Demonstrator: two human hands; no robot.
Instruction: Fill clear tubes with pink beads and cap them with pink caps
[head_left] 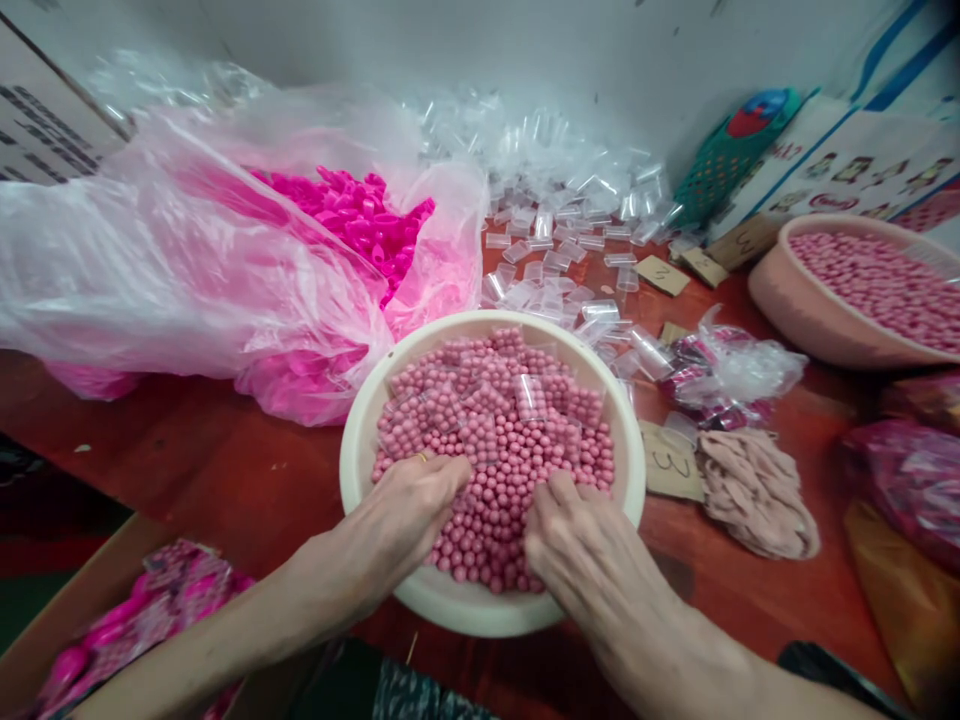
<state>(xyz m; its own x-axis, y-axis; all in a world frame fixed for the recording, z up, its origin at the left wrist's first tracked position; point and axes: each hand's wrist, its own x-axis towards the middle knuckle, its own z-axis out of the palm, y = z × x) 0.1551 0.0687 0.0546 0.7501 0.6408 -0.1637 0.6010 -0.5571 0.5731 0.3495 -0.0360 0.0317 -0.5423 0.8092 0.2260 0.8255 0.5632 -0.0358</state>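
Soft, even light filled the scene, bright across the upper half on the white wall point(450, 40) and the clear tubes point(555, 190). Glare whitened the plastic bag point(150, 250) at left, washing out its folds. Only faint shadows fell beneath the bowl point(352, 450) on the red table point(225, 470). The centre stayed fairly sharp, the beads point(502, 440) distinct. Toward the edges the wide lens bent and stretched things, and the lower right corner turned dark and blurred. The forearms at the bottom were smeared and soft.

Both hands point(420, 500) point(577, 540) palm-down, fingers curled.
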